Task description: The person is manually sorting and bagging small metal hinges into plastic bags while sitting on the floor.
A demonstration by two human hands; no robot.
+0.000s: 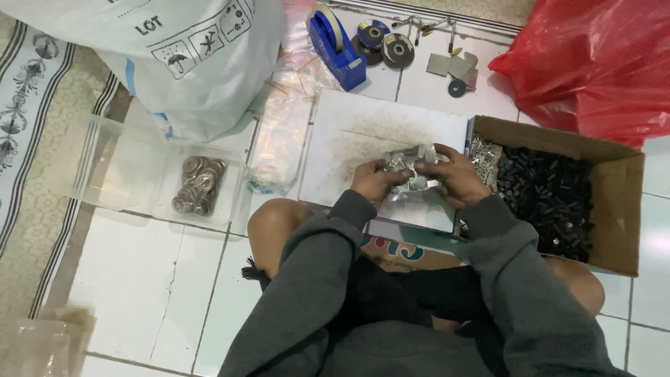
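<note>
Currently, both hands are closed on one small clear plastic bag of silvery screws [412, 167], held over a white board [363, 132] that rests across the person's lap. The left hand [371, 183] grips the bag's left end; the right hand [457, 176] pinches its upper right edge, fingers curled over the top. Whether the bag mouth is sealed cannot be told from this view.

Supply stock: just right of the right hand stands an open cardboard box [614, 209]. It holds a large heap of black screws [551, 202] and, at the side nearest the hands, a smaller heap of silvery screws [483, 157]. Judged from these quantities, much loose stock is left to bag.

Packaging stock: a stack of empty clear bags [279, 132] lies on the tiled floor [139, 279], left of the left hand.

Other items:
- A clear plastic tray [118, 167], farther left, holding a pile of brownish washers [197, 185].
- A blue tape dispenser [335, 42], beyond the hands.
- Grinding discs [387, 45], beside the dispenser.
- A large white sack [181, 63], beyond and left of the hands.
- A red plastic bag [600, 63], beyond and right of the hands.

No finished bags can be identified with certainty, so progress appears early or intermediate.
</note>
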